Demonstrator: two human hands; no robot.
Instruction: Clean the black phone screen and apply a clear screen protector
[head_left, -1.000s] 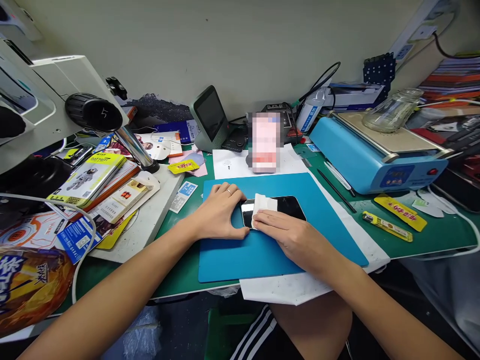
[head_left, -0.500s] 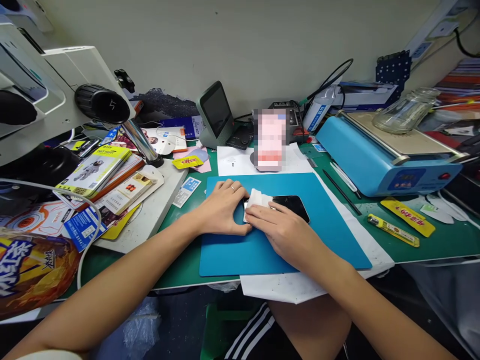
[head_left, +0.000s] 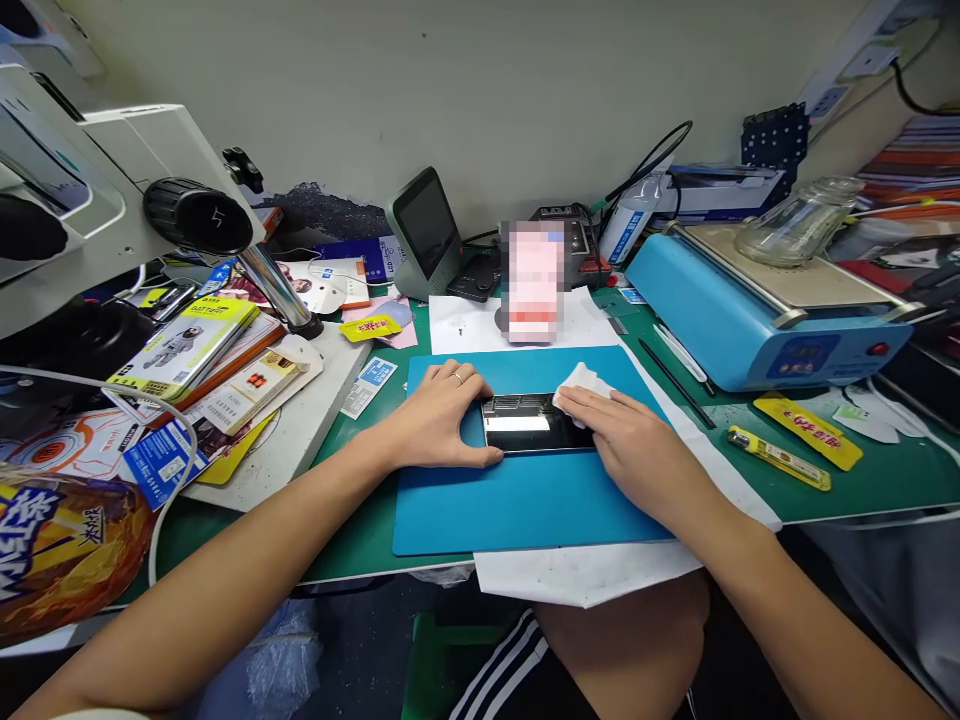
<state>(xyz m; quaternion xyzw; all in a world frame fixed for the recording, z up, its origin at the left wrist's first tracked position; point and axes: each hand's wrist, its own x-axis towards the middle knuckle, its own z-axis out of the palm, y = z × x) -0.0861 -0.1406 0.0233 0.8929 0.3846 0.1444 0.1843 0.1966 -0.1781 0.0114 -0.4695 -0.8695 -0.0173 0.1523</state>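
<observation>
A smartphone [head_left: 517, 425] with a dark, shiny screen lies flat on the blue mat [head_left: 465, 510]. Its left end sits between the thumb and fingers of my left hand [head_left: 442, 415], which steadies it at the edges. Under the fingers of my right hand [head_left: 634, 440] is a white wipe [head_left: 583, 385], pressed on the phone's right end. My right hand and the wipe hide that end of the phone.
White paper [head_left: 547, 575] lies under the mat. To the right are a blue heating plate [head_left: 780, 330] bearing a glass jar [head_left: 799, 225], a black pen-like tool [head_left: 675, 382] and a yellow cutter [head_left: 778, 457]. A microscope [head_left: 195, 215] overhangs booklets at left.
My right hand has slid the wipe across the screen from the phone's left end to its right end. My left hand stays at the left end. The view has shifted slightly.
</observation>
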